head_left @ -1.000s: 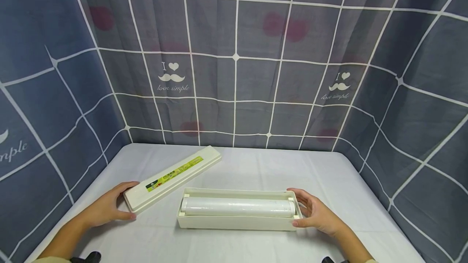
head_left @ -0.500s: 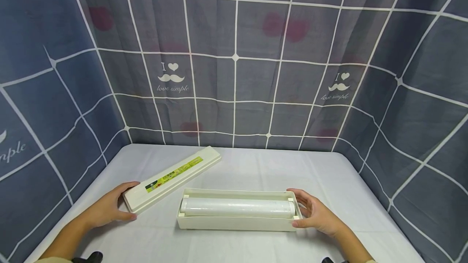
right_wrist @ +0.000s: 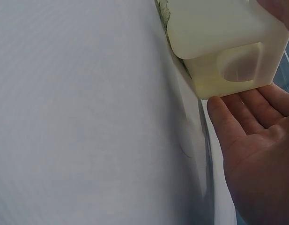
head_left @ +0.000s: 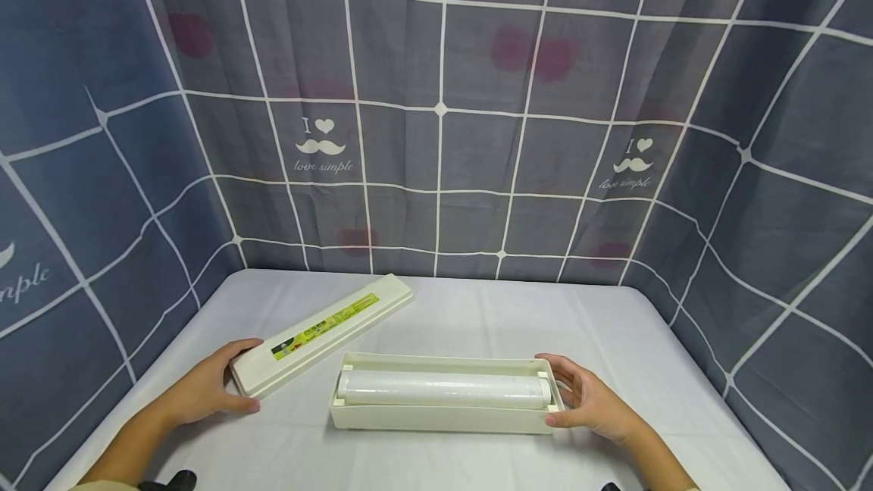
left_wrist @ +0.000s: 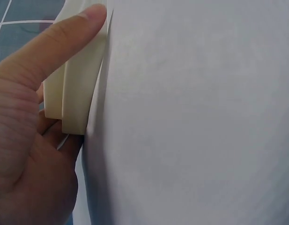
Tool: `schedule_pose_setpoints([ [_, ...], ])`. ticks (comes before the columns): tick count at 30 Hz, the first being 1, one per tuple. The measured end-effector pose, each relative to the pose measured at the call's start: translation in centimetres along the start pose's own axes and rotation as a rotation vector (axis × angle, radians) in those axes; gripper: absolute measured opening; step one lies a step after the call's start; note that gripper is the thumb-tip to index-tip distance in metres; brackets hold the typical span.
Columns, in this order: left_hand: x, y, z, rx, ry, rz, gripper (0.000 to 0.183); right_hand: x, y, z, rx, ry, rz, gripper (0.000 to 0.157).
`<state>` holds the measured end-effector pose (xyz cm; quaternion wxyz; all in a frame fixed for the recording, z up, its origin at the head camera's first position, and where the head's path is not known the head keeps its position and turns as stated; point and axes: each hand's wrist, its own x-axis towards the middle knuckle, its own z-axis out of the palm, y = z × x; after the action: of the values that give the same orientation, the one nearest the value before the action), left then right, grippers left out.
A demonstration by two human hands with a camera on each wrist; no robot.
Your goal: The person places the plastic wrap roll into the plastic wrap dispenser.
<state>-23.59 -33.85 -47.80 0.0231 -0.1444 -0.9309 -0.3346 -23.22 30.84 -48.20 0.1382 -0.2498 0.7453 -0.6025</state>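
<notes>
A long off-white lid (head_left: 320, 336) with a green and yellow label lies slanted at the table's left. My left hand (head_left: 199, 385) grips its near end, the thumb (left_wrist: 64, 40) along the front side and the fingers behind. Right of it stands a long off-white cling film box (head_left: 443, 419), its top uncovered. Inside lies a shiny white roll of cling film (head_left: 443, 389), stretching almost the full length. My right hand (head_left: 592, 400) holds the box's right end, thumb at the front corner and index finger at the back corner. The right wrist view shows fingers against the box's end wall (right_wrist: 266, 51).
A white cloth (head_left: 477, 317) covers the table. Dark blue-grey checked curtains (head_left: 470, 142) with white lines surround it at the back and both sides. Dark wrist camera parts (head_left: 179, 480) show at the bottom edge.
</notes>
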Motion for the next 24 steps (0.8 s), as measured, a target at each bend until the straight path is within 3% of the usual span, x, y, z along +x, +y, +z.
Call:
schedule_pose_setpoints([
  [15,-0.06,0.38,0.27,0.06,0.031,-0.013,0.1,-0.06,0.09,-0.05,0.018,0.003,-0.032,0.094],
  [24,0.07,0.17,0.5,-0.008,0.104,0.062,0.094,-0.08,0.0,0.02,0.032,-0.008,-0.053,0.092],
])
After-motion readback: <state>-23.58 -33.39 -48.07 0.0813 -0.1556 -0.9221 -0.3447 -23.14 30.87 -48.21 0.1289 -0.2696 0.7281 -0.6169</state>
